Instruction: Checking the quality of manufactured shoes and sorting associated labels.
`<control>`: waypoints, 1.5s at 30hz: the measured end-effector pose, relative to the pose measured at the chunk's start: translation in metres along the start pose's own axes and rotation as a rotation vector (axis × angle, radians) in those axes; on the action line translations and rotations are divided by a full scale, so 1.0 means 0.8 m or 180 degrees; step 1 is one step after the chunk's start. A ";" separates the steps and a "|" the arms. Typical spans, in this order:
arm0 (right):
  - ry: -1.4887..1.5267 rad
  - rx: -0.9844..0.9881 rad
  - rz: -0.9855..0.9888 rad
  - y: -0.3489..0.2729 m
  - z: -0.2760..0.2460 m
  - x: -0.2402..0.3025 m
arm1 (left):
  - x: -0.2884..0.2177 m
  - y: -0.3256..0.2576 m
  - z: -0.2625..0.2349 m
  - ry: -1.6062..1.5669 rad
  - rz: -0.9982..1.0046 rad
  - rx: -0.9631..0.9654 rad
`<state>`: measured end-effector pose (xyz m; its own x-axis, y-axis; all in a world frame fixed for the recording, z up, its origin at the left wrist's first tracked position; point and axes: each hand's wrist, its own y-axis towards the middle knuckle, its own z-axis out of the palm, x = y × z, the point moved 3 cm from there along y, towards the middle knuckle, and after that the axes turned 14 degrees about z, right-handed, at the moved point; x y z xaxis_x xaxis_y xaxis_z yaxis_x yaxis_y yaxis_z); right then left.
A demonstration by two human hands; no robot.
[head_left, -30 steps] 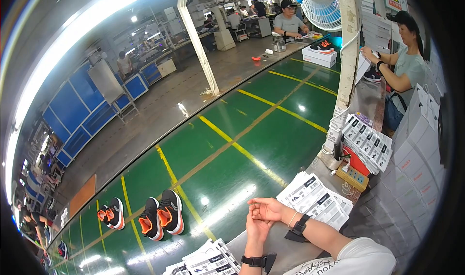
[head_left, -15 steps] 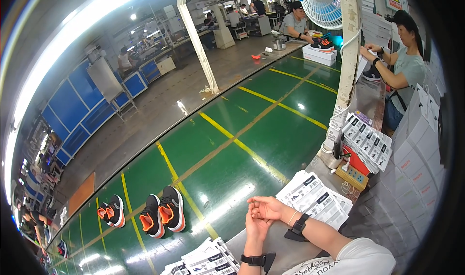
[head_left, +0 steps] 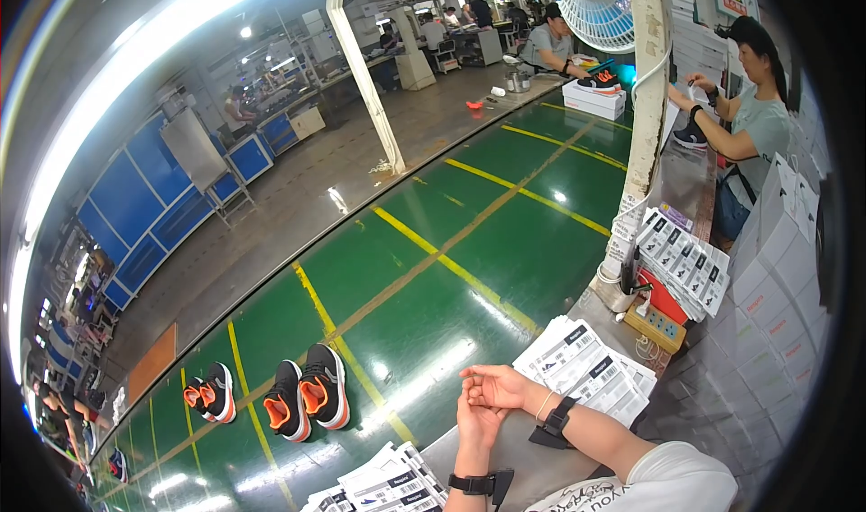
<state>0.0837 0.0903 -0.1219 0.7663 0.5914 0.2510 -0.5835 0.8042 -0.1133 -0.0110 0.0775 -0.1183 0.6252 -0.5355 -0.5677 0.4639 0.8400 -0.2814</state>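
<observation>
My left hand and my right hand rest against each other at the near edge of a green belt. The right lies across the left with its fingers loosely bent, and nothing shows in either. Some left fingertips are tucked behind the right hand. Beside my right forearm is a stack of printed paper sheets; a second stack of sheets lies left of my left wrist. On the belt, to the left, stand a pair of black and orange sneakers and, farther along, another such pair.
A white post rises at the right, with a yellow power strip and more sheets by its foot. Co-workers sit beyond it, one near a white shoebox. White boxes are stacked at the far right.
The sneakers and the belt's yellow lines have shifted slightly to the right. The nearer co-worker's hand at the right has risen a little. My hands keep the same pose.
</observation>
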 end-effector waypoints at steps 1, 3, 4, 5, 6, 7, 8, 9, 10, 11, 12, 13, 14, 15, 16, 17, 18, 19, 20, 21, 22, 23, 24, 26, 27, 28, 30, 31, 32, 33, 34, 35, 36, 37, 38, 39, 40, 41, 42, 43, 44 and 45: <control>0.0000 0.0000 0.0002 0.000 0.000 0.000 | -0.001 0.000 0.001 0.0020 0.0006 0.0031; 0.0012 -0.0014 -0.0006 0.000 -0.002 -0.001 | -0.001 0.000 0.001 0.0019 0.0002 0.0032; 0.0021 -0.0025 -0.0008 0.001 -0.003 -0.001 | -0.001 0.000 0.001 0.0015 0.0006 0.0032; 0.0023 -0.0026 -0.0012 0.001 -0.004 0.000 | -0.001 0.001 0.001 0.0017 0.0002 0.0034; 0.0029 -0.0019 -0.0006 0.001 -0.004 0.000 | -0.001 0.001 0.001 0.0026 0.0002 0.0039; 0.0035 -0.0013 0.0000 0.001 -0.004 0.001 | 0.000 0.001 0.001 0.0035 0.0002 0.0043; 0.0039 -0.0013 -0.0004 0.001 -0.003 0.001 | 0.000 0.001 0.001 0.0038 -0.0002 0.0044; 0.0037 -0.0025 -0.0007 0.001 -0.002 0.001 | -0.001 0.001 0.001 0.0048 0.0006 0.0049; 0.0036 -0.0038 -0.0010 0.001 -0.001 0.001 | -0.001 0.001 0.001 0.0058 0.0015 0.0054; 0.0039 -0.0038 -0.0015 0.000 0.000 0.001 | -0.002 0.000 0.003 0.0062 0.0010 0.0056; 0.0037 -0.0044 -0.0020 0.000 0.000 0.001 | -0.004 -0.002 0.007 0.0070 0.0012 0.0041; 0.0036 -0.0050 -0.0026 0.000 0.001 0.001 | -0.005 -0.003 0.009 0.0080 0.0013 0.0026; 0.0039 -0.0049 -0.0031 0.000 0.002 0.001 | -0.005 -0.003 0.007 0.0084 0.0009 0.0027; 0.0021 -0.0058 -0.0029 -0.001 0.003 0.001 | -0.004 -0.001 0.005 0.0074 0.0019 0.0055; 0.0004 -0.0068 -0.0030 -0.001 0.004 0.000 | -0.004 -0.001 0.004 0.0065 0.0027 0.0084; 0.0014 -0.0070 -0.0043 -0.001 0.005 0.000 | -0.004 -0.002 0.005 0.0073 0.0013 0.0086; 0.0021 -0.0057 -0.0037 0.000 0.007 0.000 | -0.005 -0.002 0.005 0.0073 0.0022 0.0085; 0.0029 -0.0043 -0.0033 0.000 0.009 0.000 | -0.006 -0.003 0.006 0.0074 0.0029 0.0084; 0.0036 -0.0046 -0.0054 0.000 0.010 0.000 | -0.006 -0.003 0.006 0.0084 0.0011 0.0094; 0.0040 -0.0045 -0.0046 0.000 0.010 0.000 | -0.006 -0.003 0.007 0.0091 0.0018 0.0106; 0.0043 -0.0044 -0.0037 -0.001 0.010 0.001 | -0.006 -0.003 0.007 0.0098 0.0024 0.0118; 0.0050 -0.0048 -0.0064 -0.001 0.008 0.002 | -0.006 -0.003 0.010 0.0109 0.0002 0.0131; 0.0053 -0.0035 -0.0053 -0.001 0.006 0.002 | -0.006 -0.004 0.012 0.0114 0.0015 0.0114; 0.0059 -0.0022 -0.0060 -0.001 0.005 0.002 | -0.006 -0.003 0.013 0.0126 0.0014 0.0107; 0.0057 -0.0017 -0.0046 0.001 0.005 0.002 | -0.006 -0.002 0.008 0.0122 0.0020 0.0100; 0.0054 -0.0013 -0.0033 0.002 0.005 0.001 | -0.006 -0.001 0.006 0.0117 0.0026 0.0093; 0.0072 -0.0015 -0.0038 0.002 0.011 0.001 | -0.007 -0.002 0.005 0.0094 0.0017 0.0087; 0.0083 -0.0012 -0.0022 0.002 0.013 0.000 | -0.008 -0.002 0.005 0.0064 0.0026 0.0071; 0.0091 -0.0014 -0.0035 0.002 0.011 0.000 | -0.008 -0.002 0.006 0.0072 0.0013 0.0074; 0.0100 0.0005 -0.0034 0.002 0.009 0.000 | -0.008 -0.003 0.008 0.0107 0.0004 0.0071; 0.0108 0.0025 -0.0030 0.002 0.006 0.000 | -0.008 -0.003 0.009 0.0141 -0.0003 0.0067; 0.0109 0.0024 -0.0037 0.003 0.005 -0.001 | -0.007 -0.003 0.008 0.0143 -0.0007 0.0071; 0.0105 0.0035 -0.0040 0.003 0.004 -0.001 | -0.006 -0.003 0.006 0.0125 0.0006 0.0094; 0.0100 0.0045 -0.0043 0.003 0.003 -0.001 | -0.006 -0.003 0.005 0.0106 0.0020 0.0116; 0.0102 0.0044 -0.0044 0.003 0.005 -0.001 | -0.006 -0.003 0.005 0.0107 0.0017 0.0116; 0.0108 0.0053 -0.0031 0.003 0.006 -0.001 | -0.007 -0.004 0.005 0.0107 0.0020 0.0115; 0.0116 0.0062 -0.0017 0.003 0.007 -0.001 | -0.007 -0.004 0.006 0.0107 0.0023 0.0112; 0.0116 0.0062 -0.0019 0.003 0.006 -0.001 | -0.007 -0.004 0.007 0.0108 0.0021 0.0114; 0.0108 0.0072 -0.0021 0.003 0.005 -0.001 | -0.008 -0.005 0.008 0.0118 0.0018 0.0125; 0.0101 0.0082 -0.0022 0.003 0.004 -0.001 | -0.008 -0.005 0.009 0.0127 0.0015 0.0136; 0.0104 0.0081 -0.0016 0.003 0.004 -0.001 | -0.009 -0.006 0.011 0.0125 0.0016 0.0130; 0.0102 0.0083 -0.0018 0.003 0.004 -0.001 | -0.009 -0.007 0.012 0.0128 0.0021 0.0139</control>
<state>0.0812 0.0914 -0.1190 0.7776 0.5889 0.2204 -0.5856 0.8059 -0.0870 -0.0122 0.0759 -0.1049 0.6029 -0.5253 -0.6004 0.4875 0.8383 -0.2439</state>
